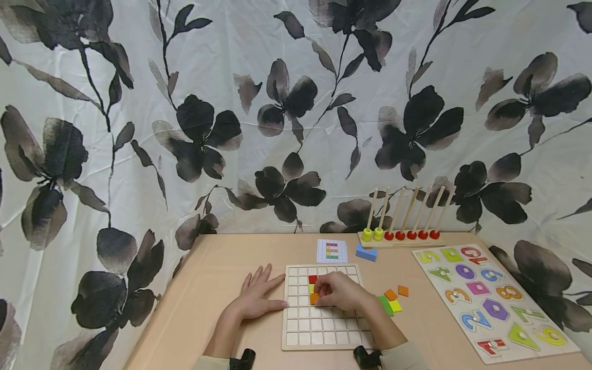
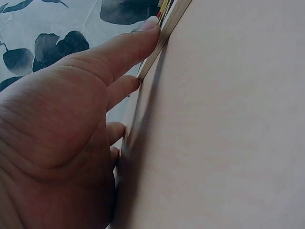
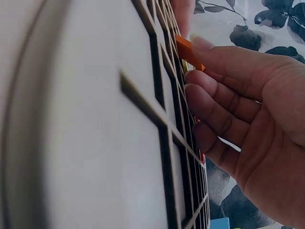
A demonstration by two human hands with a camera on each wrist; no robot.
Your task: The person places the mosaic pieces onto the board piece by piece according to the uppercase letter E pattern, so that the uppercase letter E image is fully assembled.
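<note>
Orange tile is tilting over the board, at the cell just nearer the person than a yellow tile. Its right-hand neighbours are hiding behind the fingers, so their contents cannot be told. The right hand is pinching this tile between thumb and finger, the other fingers curling loosely. The left hand is lying with fingers spread and grasping nothing, its thumb touching the board's left edge.

The board is holding its tiles in small square cells: a red tile is sitting in the third column from the left, and the yellow one is sitting next to it, towards the person. Cells along the left and near edges are standing bare.

Right of the board, two orange pieces, a yellow piece and green pieces are lying loose on the table. Beyond the board, a printed card and a blue block are lying before a rack, whose two left pegs are carrying yellow beads and the others red beads. A puzzle at the right is holding coloured numbers and shapes.
</note>
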